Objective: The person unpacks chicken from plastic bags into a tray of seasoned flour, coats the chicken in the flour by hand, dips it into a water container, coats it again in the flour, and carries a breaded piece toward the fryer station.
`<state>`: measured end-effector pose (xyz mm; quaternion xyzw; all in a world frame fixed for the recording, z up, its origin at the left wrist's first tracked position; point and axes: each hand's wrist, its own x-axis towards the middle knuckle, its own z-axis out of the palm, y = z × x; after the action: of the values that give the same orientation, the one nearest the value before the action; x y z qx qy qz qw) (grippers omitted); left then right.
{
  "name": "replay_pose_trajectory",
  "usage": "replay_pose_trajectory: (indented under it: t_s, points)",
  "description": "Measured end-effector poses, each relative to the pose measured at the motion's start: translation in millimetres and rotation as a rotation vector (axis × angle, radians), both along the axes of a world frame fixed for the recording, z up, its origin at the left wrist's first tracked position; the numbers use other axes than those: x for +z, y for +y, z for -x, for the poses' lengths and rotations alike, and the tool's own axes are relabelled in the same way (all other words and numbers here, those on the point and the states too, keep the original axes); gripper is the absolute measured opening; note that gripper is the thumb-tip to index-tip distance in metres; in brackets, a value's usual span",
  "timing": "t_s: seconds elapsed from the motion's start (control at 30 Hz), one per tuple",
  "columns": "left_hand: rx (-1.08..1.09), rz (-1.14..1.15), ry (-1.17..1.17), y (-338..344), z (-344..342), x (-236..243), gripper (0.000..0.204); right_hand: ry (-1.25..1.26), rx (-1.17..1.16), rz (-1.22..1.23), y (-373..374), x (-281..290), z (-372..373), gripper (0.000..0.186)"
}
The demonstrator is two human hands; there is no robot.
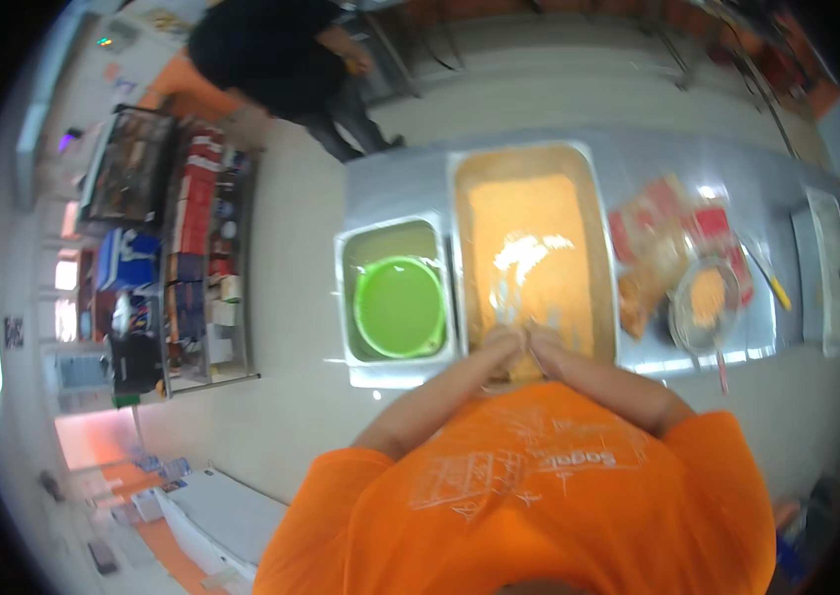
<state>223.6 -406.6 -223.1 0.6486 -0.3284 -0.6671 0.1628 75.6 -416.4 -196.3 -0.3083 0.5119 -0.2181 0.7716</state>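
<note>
My left hand [499, 344] and my right hand [543, 340] meet at the near end of a large metal pan [460, 238] filled with orange breading crumbs [529, 238]. Both hands press together on a crumb-coated piece of food [522, 367] just above the pan's near rim. The picture is blurred, so the fingers are hard to make out. A pale scuffed patch shows in the crumbs just beyond my hands.
Left of the pan a smaller metal tub [360, 238] holds a green bowl [399, 305] in liquid. To the right lie red packaged food [668, 238], a round sieve with crumbs [706, 302] and a white tray [823, 268]. Another person in dark clothes [271, 59] stands beyond the steel counter [390, 178].
</note>
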Motion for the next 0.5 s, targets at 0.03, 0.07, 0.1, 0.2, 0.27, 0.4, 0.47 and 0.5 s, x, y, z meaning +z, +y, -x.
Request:
replay_pose_trajectory:
  t_s: [0.03, 0.07, 0.1, 0.2, 0.27, 0.4, 0.47, 0.5]
  points:
    - [-0.065, -0.015, -0.114, -12, 24, 32, 0.015, 0.048, 0.040, 0.091, 0, 1, 12, 0.035]
    - [-0.130, -0.025, -0.232, -19, 44, 59, 0.020, 0.134, -0.028, 0.064, 0, -2, 20, 0.034]
    - [-0.095, 0.000, -0.254, -14, 42, 44, 0.020, 0.205, -0.063, 0.042, -4, 4, 15, 0.033]
    - [0.255, 0.151, -0.062, -9, 33, -12, 0.044, 0.533, 0.270, 0.250, -33, 21, 12, 0.033]
    - [0.438, -0.009, 0.322, -11, 25, -18, 0.055, 0.492, 0.300, 0.255, -49, 47, 17, 0.035]
    - [-0.267, 0.084, -0.562, -62, 26, 152, 0.045, 0.969, 0.697, 0.589, -89, 121, 45, 0.040]
    - [-0.283, 0.322, -0.781, -60, 25, 186, 0.040, 1.047, 0.608, 0.608, -88, 126, 45, 0.042]
    - [-0.272, 0.324, -0.786, -60, 19, 176, 0.040, 1.119, 0.523, 0.620, -89, 129, 43, 0.044]
